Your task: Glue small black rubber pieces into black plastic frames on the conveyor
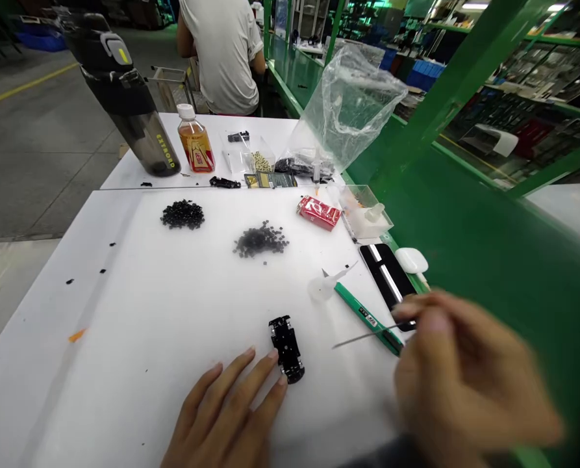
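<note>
A small black car chassis (286,350), apparently a toy's, lies on the white tabletop (173,312). My left hand (226,409) rests beside it, fingers stretched out and apart, the index finger and thumb at its left edge. On the right, my right hand (465,370) is closed and blurred around a thin pointed metal tool (362,337), whose tip points left toward the chassis. Whether this is a tweezer or a single needle I cannot tell. Beneath the tool lies a green craft knife (365,315).
Piles of small black parts (183,214) and grey square pieces (260,240) lie farther back. A red packet (319,212), a phone (387,276) and a clear box (367,214) line the right side. Behind stand a drink bottle (196,143), a tumbler (134,117) and a plastic bag (343,110). A person (224,58) sits beyond.
</note>
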Demonstrator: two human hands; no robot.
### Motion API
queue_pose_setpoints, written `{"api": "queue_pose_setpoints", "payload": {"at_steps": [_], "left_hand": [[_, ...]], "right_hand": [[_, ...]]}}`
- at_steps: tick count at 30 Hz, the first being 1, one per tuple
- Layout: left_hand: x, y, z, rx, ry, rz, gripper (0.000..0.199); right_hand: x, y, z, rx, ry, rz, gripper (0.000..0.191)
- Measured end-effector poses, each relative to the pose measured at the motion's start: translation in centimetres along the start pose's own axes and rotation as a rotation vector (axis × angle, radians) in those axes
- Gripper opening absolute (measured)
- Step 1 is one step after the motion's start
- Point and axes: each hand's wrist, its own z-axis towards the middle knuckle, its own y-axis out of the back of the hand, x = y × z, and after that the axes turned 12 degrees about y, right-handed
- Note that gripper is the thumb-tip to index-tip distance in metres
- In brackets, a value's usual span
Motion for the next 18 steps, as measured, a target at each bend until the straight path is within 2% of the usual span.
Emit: {"api": "queue_pose_setpoints", "payload": {"at_steps": [2, 5, 11, 18], "left_hand": [[0.0, 0.1, 0.1, 0.037, 0.002, -0.004, 0.052], [-0.1, 0.2, 0.1, 0.055, -0.003, -0.007, 0.052], [-0.3, 0.3, 0.1, 0.066, 0.023, -0.019, 0.054], [-0.6, 0.2, 0.2, 0.035, 0.05, -0.033, 0.051]], "right_hand": [[1.5, 0.2, -3.3, 0.188, -0.1, 0.107, 0.046], [1.7, 0.2, -5.7, 0.27, -0.117, 0.144, 0.056], [1.1, 0.4, -5.2, 0.428, -0.123, 0.206, 0.058], [1.4, 0.2, -5.3, 0.447, -0.069, 0.216, 0.058]]}}
